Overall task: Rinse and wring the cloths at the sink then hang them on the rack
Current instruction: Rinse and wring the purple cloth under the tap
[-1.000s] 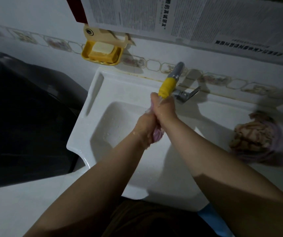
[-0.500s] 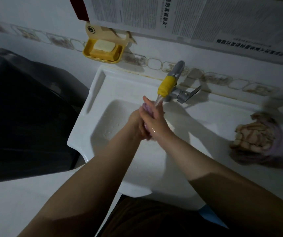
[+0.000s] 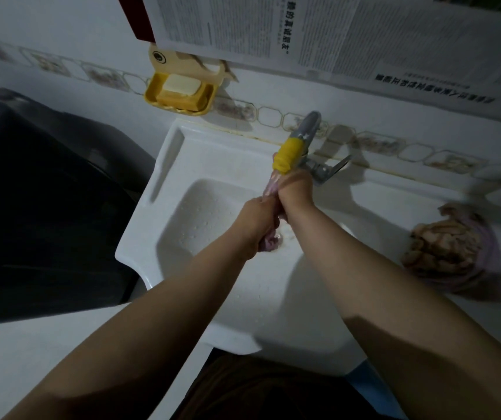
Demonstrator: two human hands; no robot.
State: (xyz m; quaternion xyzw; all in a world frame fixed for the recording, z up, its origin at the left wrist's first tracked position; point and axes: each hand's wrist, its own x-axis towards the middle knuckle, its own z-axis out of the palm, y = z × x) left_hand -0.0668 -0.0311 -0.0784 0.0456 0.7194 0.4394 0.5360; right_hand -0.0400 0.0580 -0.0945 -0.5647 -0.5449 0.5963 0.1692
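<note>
Over the basin of the white sink [image 3: 164, 189] both my hands grip one small pink cloth [image 3: 270, 242], twisted into a roll. My left hand [image 3: 256, 219] is closed around its lower end, which sticks out below the fist. My right hand [image 3: 296, 190] is closed on the upper end, just under the yellow-tipped grey tap [image 3: 291, 147]. A second cloth [image 3: 452, 250], brown and pink, lies crumpled on the ledge to the right of the basin. No rack is in view.
A yellow soap dish [image 3: 179, 92] with a bar of soap hangs on the tiled wall above the sink's left corner. Newspaper sheets [image 3: 349, 37] cover the wall above. A dark appliance [image 3: 40, 207] stands to the left of the sink.
My hands went from rubbing the cloth flat between the palms to gripping it at both ends, left fist low, right fist up by the tap. The camera view shifted slightly.
</note>
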